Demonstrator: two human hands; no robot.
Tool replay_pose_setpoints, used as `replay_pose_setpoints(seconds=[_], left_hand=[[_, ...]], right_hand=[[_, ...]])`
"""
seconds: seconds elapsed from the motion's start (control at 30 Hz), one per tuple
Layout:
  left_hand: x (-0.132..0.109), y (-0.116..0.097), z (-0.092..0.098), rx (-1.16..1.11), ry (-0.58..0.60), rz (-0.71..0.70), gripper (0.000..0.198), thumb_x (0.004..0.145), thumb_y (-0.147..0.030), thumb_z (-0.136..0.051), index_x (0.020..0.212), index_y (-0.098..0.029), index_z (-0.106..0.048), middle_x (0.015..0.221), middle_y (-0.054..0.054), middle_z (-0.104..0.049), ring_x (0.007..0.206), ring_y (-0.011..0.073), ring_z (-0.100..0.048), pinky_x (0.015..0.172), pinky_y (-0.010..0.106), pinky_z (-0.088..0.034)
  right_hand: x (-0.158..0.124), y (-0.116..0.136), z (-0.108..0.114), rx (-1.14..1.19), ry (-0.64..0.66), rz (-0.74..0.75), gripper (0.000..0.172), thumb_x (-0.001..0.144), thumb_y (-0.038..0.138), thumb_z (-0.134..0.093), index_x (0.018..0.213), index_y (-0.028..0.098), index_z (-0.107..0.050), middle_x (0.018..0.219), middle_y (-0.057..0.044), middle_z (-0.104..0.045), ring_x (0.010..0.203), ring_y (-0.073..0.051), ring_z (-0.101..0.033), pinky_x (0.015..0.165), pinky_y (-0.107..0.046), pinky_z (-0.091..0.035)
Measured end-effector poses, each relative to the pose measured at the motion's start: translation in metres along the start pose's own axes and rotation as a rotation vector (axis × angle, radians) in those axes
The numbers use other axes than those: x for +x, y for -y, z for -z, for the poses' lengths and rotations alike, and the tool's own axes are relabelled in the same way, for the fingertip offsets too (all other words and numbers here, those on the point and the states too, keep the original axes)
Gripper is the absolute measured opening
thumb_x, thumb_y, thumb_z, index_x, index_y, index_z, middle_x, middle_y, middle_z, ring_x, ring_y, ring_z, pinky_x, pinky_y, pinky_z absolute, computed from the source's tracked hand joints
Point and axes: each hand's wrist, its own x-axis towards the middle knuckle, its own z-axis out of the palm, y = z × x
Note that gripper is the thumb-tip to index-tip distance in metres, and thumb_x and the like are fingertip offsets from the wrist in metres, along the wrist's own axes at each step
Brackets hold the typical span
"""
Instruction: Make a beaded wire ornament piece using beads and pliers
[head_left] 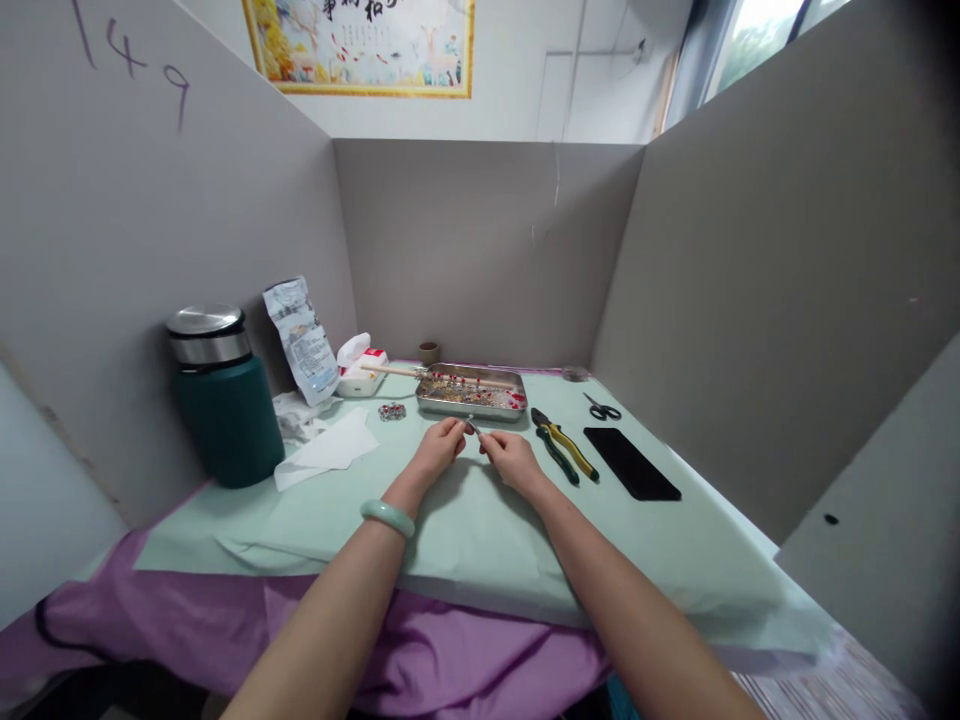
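Note:
My left hand point(441, 448), with a pale green bangle point(388, 516) on its wrist, is closed in a pinch at the middle of the table. What its fingertips hold is too small to make out. My right hand point(511, 460) is closed on a thin, dark metal tool point(474, 427) whose tip reaches the left fingertips. Just beyond both hands lies a metal tray point(480, 410) of small red and gold beads, with a thin wooden stick point(394, 371) across it. Pliers point(562, 446) with yellow and green handles lie to the right of my right hand.
Scissors point(602, 409) and a black phone point(631, 464) lie at the right. Leftward are a beaded piece point(391, 411), white paper point(330, 450), a tissue pack point(364, 375), a silver pouch point(301, 340) and a green flask point(225, 415). Grey partitions point(480, 250) enclose the table.

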Motion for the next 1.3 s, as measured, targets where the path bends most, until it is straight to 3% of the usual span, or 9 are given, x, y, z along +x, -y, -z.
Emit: replay_pose_setpoints(seconds=[0.17, 0.57, 0.83, 1.07, 1.3], left_hand=[[-0.005, -0.004, 0.002, -0.168, 0.067, 0.047, 0.030, 0.083, -0.045, -0.049, 0.081, -0.016, -0.056, 0.050, -0.008, -0.038, 0.038, 0.0052, -0.024, 0.039, 0.019, -0.019], [-0.004, -0.005, 0.001, -0.087, 0.034, 0.014, 0.026, 0.082, -0.041, -0.049, 0.080, -0.016, -0.056, 0.048, -0.008, -0.038, 0.037, 0.0050, -0.027, 0.040, 0.020, -0.021], [-0.002, -0.002, 0.000, 0.036, 0.014, 0.000, 0.024, 0.080, -0.039, -0.047, 0.080, -0.017, -0.056, 0.047, -0.008, -0.039, 0.039, 0.0071, -0.030, 0.041, 0.021, -0.023], [0.007, 0.003, 0.003, 0.287, -0.132, -0.135, 0.017, 0.074, -0.029, -0.051, 0.065, -0.016, -0.059, 0.051, -0.003, -0.048, 0.053, 0.0108, -0.043, 0.052, 0.023, -0.031], [-0.004, -0.007, 0.004, -0.130, 0.075, 0.000, 0.026, 0.078, -0.043, -0.054, 0.078, -0.017, -0.056, 0.046, -0.009, -0.034, 0.039, 0.0062, -0.024, 0.041, 0.021, -0.018]], right_hand=[[-0.002, 0.002, 0.002, -0.023, -0.020, 0.028, 0.039, 0.085, 0.045, -0.043, 0.065, 0.019, -0.063, 0.060, -0.001, -0.060, 0.061, -0.015, -0.053, 0.057, -0.023, -0.033], [-0.002, 0.001, 0.002, -0.003, 0.011, 0.047, 0.038, 0.086, 0.043, -0.043, 0.069, 0.018, -0.065, 0.060, 0.000, -0.060, 0.061, -0.014, -0.053, 0.058, -0.023, -0.034], [-0.002, -0.002, 0.000, -0.057, -0.016, 0.071, 0.038, 0.086, 0.043, -0.043, 0.068, 0.018, -0.065, 0.061, 0.000, -0.062, 0.061, -0.014, -0.054, 0.058, -0.023, -0.032], [0.000, -0.002, -0.003, -0.127, -0.041, 0.069, 0.037, 0.085, 0.042, -0.045, 0.063, 0.019, -0.064, 0.058, -0.001, -0.060, 0.059, -0.015, -0.052, 0.057, -0.024, -0.030], [0.001, -0.005, 0.001, 0.198, 0.103, 0.015, 0.038, 0.085, 0.046, -0.046, 0.067, 0.017, -0.063, 0.053, 0.003, -0.050, 0.049, -0.011, -0.041, 0.051, -0.023, -0.031]])
